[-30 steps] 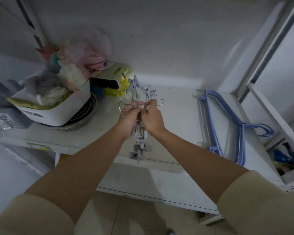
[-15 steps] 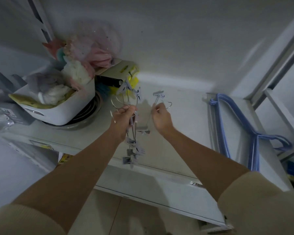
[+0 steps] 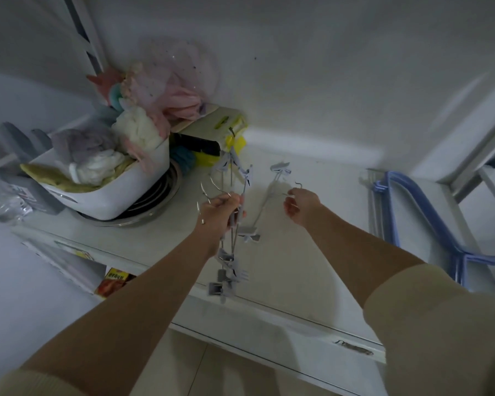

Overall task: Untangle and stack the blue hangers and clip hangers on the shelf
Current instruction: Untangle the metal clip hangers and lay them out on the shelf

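My left hand [image 3: 222, 214] grips a bundle of metal clip hangers [image 3: 231, 254] by their middles; grey clips stick out above and hang below the fist, over the white shelf [image 3: 295, 270]. My right hand [image 3: 302, 205] holds one separate clip hanger [image 3: 265, 201] by its wire hook, a hand's width right of the bundle, with one grey clip up at the back and one low near the bundle. A stack of blue hangers [image 3: 429, 224] lies flat on the shelf's right side, apart from both hands.
A white bin [image 3: 103, 195] stuffed with cloth and tulle sits on a metal pan at the shelf's back left. A white-and-yellow box [image 3: 215, 130] stands behind it. White frame rails [image 3: 480, 172] rise at the right. A packet [image 3: 113, 282] lies under the shelf.
My hands have drawn apart. The right hand has pulled one clip hanger free of the bundle and carried it to the right; the left hand still holds the rest.
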